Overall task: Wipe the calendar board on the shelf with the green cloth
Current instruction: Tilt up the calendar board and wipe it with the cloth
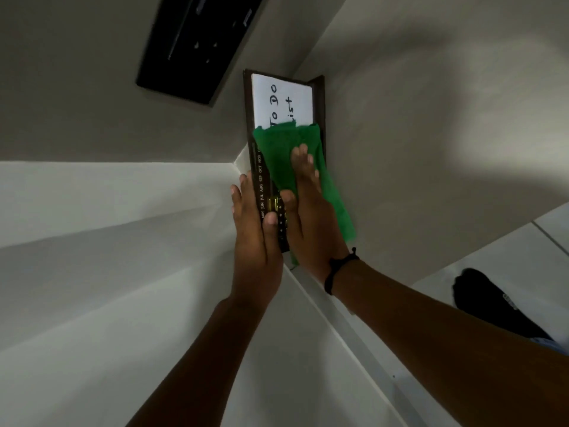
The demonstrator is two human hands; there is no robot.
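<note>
The calendar board [282, 97] is a dark-framed panel with a white area reading "To Do List" and a strip of month names along its left edge. It stands in the corner where two pale walls meet. The green cloth [277, 152] lies spread over the board's lower middle. My right hand [311, 217] presses flat on the cloth, fingers pointing up, a black band at the wrist. My left hand [255, 235] grips the board's left edge, thumb resting on the dark face near gold markings.
A black rectangular device [197, 41] is mounted on the grey surface at upper left. White shelf or ledge surfaces [123, 272] run below the board. A dark foot or shoe [492, 306] shows at lower right on a pale floor.
</note>
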